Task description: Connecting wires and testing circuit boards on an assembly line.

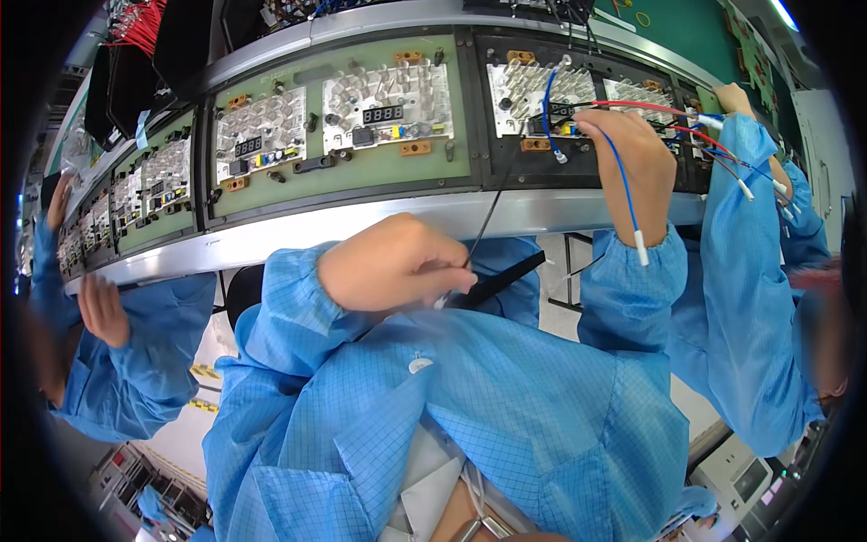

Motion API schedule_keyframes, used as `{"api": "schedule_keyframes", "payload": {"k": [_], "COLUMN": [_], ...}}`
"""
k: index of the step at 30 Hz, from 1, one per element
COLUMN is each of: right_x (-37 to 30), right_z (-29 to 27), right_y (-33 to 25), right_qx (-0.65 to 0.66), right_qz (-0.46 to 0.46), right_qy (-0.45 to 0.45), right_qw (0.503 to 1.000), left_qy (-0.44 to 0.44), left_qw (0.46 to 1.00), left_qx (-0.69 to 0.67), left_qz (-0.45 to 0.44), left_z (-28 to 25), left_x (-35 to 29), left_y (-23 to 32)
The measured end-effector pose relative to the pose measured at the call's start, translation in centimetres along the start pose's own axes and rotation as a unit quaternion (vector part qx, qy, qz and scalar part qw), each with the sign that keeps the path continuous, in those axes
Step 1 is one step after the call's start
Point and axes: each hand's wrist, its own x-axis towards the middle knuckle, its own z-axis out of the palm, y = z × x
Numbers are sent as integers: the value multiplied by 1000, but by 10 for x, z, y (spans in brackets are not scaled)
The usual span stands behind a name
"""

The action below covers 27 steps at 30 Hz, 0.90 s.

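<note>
My left hand (397, 262) is in front of the metal rail, thumb and forefinger pinched on a thin black wire (493, 206). That wire slants up to a white circuit board (502, 90) with a small digit display and many clear round parts. Over the board's right part, my right hand (634, 163) is closed around wires. A blue wire (547, 99) loops down left of its fingertips, and another blue length hangs past the wrist to a white sleeve (642, 247). Red wire (623, 104) and dark wires run rightward from its fingers. Its inner grip is hidden.
Green and black fixture trays with similar boards (388, 104) line the rail (298, 224). Co-workers in blue smocks stand close on both sides; one's hand (103, 310) is at left, another's sleeve (742, 181) at right. Red wires (140, 23) are heaped at upper left.
</note>
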Motion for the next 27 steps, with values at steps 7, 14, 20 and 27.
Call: {"api": "schedule_keyframes", "payload": {"k": [7, 14, 20, 27], "right_x": [-1, -10, -28, 8], "right_z": [2, -1, -27, -121], "right_y": [4, 6, 9, -21], "right_qx": [-22, 10, 25, -7], "right_qz": [38, 30, 11, -150], "right_qy": [-48, -51, -140, -121], "right_qw": [998, 998, 990, 981], "left_qy": [57, 108, 114, 28], "left_qw": [997, 983, 979, 986], "left_qx": [59, 130, 165, 159], "left_qz": [-6, 75, 31, 26], "left_z": [5, 24, 51, 6], "left_x": [8, 32, 44, -10], "left_y": [-2, -21, -22, -13]}}
